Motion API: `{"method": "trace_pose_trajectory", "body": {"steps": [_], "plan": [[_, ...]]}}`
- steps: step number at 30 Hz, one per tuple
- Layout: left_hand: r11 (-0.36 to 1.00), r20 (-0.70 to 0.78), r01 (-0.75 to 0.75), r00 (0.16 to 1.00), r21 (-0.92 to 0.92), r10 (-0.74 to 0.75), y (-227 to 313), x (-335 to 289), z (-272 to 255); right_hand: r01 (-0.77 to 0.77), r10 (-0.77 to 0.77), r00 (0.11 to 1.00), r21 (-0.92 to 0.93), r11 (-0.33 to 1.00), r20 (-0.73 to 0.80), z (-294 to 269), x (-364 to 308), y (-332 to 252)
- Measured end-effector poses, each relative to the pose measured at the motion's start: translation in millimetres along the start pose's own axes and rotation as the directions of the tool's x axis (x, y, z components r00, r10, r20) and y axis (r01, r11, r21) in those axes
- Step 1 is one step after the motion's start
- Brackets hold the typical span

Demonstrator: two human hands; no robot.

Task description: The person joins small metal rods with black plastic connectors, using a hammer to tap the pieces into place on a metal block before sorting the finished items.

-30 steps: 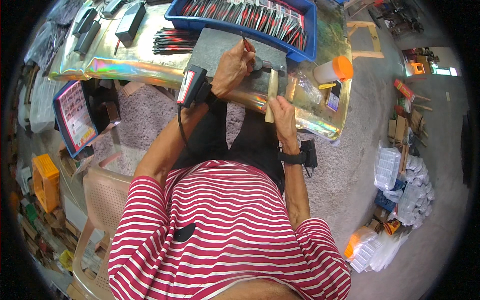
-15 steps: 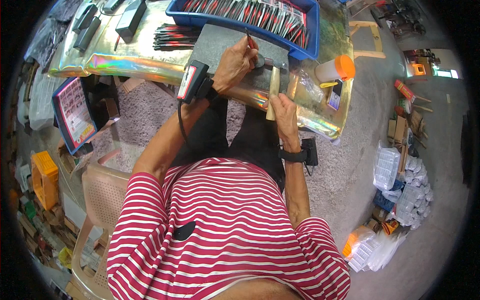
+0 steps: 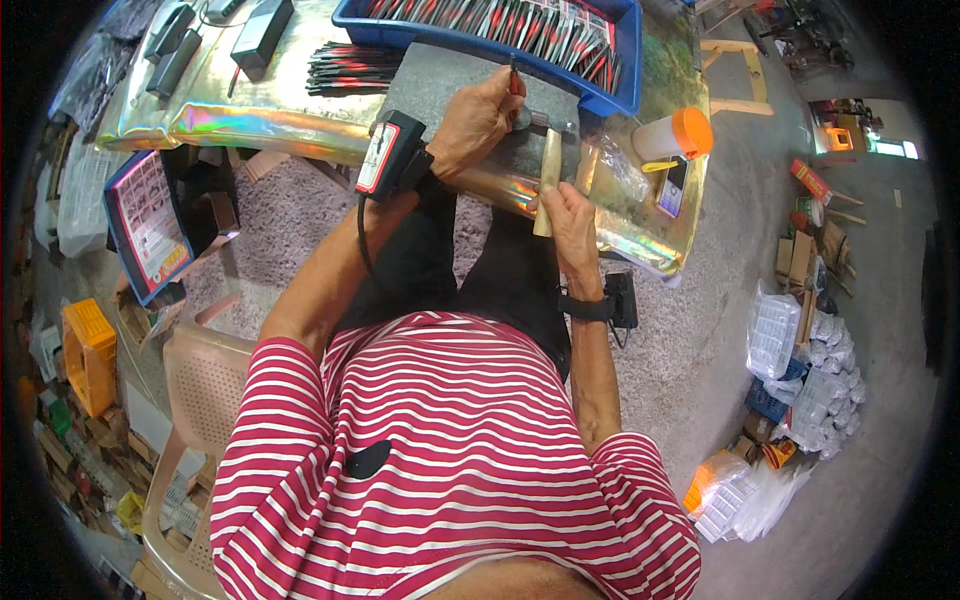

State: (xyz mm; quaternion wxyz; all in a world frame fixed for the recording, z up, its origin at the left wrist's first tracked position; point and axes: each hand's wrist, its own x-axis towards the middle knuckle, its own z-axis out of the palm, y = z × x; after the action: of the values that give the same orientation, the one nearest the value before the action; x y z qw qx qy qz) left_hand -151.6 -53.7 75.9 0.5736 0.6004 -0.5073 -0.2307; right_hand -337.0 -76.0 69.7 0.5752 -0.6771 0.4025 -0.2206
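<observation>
My left hand [image 3: 472, 125] is closed, pinching a slim black-and-red piece [image 3: 516, 82] upright over a grey slab [image 3: 420, 85] on the table. My right hand [image 3: 571, 222] wraps round the pale wooden handle of a hammer [image 3: 548, 180]. Its metal head lies over the slab, just right of my left fingers, and is partly hidden by them. Left of the slab lies a stack of similar black-and-red pieces [image 3: 350, 68]. Behind it, a blue plastic bin [image 3: 629, 62] holds a long row of more such pieces. Exactly what kind they are is too small to tell.
A white jar with an orange lid [image 3: 686, 133] and a phone [image 3: 671, 188] sit at the table's right side. Black boxy devices [image 3: 262, 40] stand at the left. A plastic chair [image 3: 210, 385] is at my left; bagged goods [image 3: 773, 330] lie on the floor to the right.
My left hand has shifted slightly right and up, and the piece in it now stands more upright. The hammer stays in my right hand, tilted a little differently.
</observation>
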Motion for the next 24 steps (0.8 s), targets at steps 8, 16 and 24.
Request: {"method": "trace_pose_trajectory", "body": {"steps": [8,16,24], "plan": [[0.99,0.034,-0.074,0.997,0.121,0.07,0.1,1.6,-1.0,0.005,-0.005,1.0,-0.03,1.0,0.009,-2.4,0.7,0.8],[0.994,0.021,-0.068,0.998,0.086,0.066,3.0,-0.4,-0.4,-0.014,0.015,1.0,-0.033,0.999,0.026,-2.8,-0.5,-4.0],[0.998,0.056,-0.044,0.998,0.034,0.042,3.7,-0.8,-3.3,-0.001,0.003,0.999,-0.071,0.997,0.034,-3.2,-0.8,-7.1]]}}
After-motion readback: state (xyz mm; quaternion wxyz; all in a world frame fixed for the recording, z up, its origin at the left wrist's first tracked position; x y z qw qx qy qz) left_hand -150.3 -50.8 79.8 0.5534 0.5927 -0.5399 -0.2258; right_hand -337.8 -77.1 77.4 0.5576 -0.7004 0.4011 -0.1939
